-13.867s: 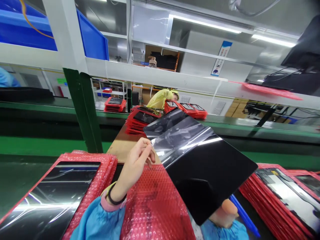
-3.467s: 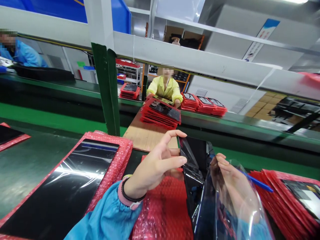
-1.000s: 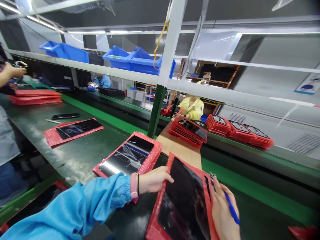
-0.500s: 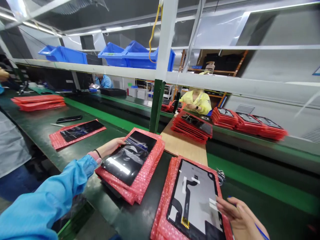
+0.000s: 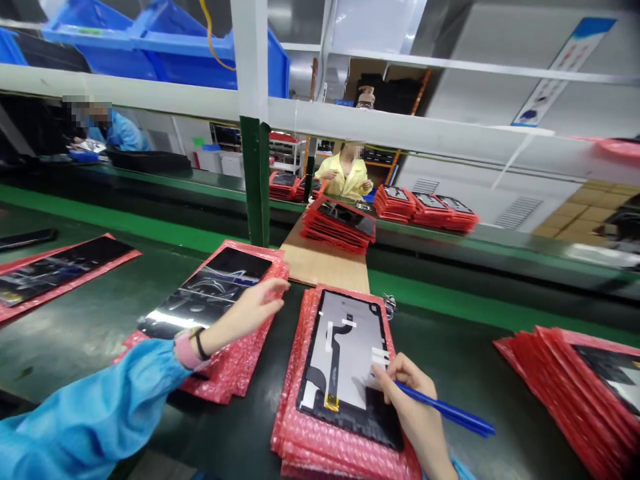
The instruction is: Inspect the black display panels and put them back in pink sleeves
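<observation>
My left hand [image 5: 254,312] is open, fingers stretched out, above a glossy black tablet screen [image 5: 220,280] on a pile of pink bubble-wrap bags [image 5: 245,370]. In my right hand [image 5: 414,393] are blue tweezers [image 5: 445,408], pinched between thumb and fingers. Their tip is close to white tape strips [image 5: 380,353] at the right edge of another tablet screen [image 5: 353,353]. That one lies back side up, showing a grey plate, black edges and a flex cable [image 5: 334,367]. Under it is a stack of red bubble-wrap bags [image 5: 300,437].
To the right stands a tall stack of red-bagged screens [image 5: 565,393]. Another screen [image 5: 75,260] lies at the left. A wooden board [image 5: 325,267] bridges to the far bench, beside a green post [image 5: 256,180]. A person in yellow [image 5: 345,175] sits beyond.
My view has turned right. My left hand has come off the edge of the black screen and moved right. My right hand now shows the tweezers pointed at the tape strips.
</observation>
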Demonstrator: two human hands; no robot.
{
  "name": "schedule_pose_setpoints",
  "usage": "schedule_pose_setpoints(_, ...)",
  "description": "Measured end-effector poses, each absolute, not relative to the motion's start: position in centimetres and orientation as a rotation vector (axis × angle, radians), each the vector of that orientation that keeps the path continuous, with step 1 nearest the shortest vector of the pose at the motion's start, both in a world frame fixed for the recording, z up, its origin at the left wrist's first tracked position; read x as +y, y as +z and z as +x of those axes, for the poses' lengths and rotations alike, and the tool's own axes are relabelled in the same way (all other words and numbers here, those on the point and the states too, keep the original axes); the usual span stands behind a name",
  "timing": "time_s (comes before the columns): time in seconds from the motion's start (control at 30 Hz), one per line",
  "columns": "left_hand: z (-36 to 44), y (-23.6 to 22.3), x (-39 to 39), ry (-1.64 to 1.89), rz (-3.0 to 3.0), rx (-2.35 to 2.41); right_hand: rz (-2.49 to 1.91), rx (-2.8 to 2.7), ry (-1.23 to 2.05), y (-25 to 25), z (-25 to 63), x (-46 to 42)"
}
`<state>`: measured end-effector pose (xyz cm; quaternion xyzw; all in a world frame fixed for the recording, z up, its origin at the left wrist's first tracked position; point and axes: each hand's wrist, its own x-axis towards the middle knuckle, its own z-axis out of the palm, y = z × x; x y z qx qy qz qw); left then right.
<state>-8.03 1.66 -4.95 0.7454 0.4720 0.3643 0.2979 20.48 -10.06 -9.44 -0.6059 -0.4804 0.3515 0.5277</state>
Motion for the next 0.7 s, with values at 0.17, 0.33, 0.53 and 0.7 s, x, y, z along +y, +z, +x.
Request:
schedule_pose_setpoints(0.17, -7.8, -4.7, 2.2, 0.813, 2.310, 1.273, -1.512, -1.189, 0.830, -10.2, 21.1, -10.1)
schedule_pose_setpoints(0.33, -11.7, -5.6, 2.8, 0.568, 2.572, 1.363, -1.556, -1.220, 0.828, -10.8, 21.3, -10.1)
schedule_pose_setpoints(0.53, -11.3, -7.5, 1.1, 0.391, 2.742, 1.445, -1.539, -1.167, 0.804, -10.6, 20.8, -10.3)
schedule_pose_setpoints(0.7, -9.7, -7.4, 1.5, 0.327, 2.788, 1.415, -1.547, -1.216, 0.835, -10.4, 21.1, -10.2)
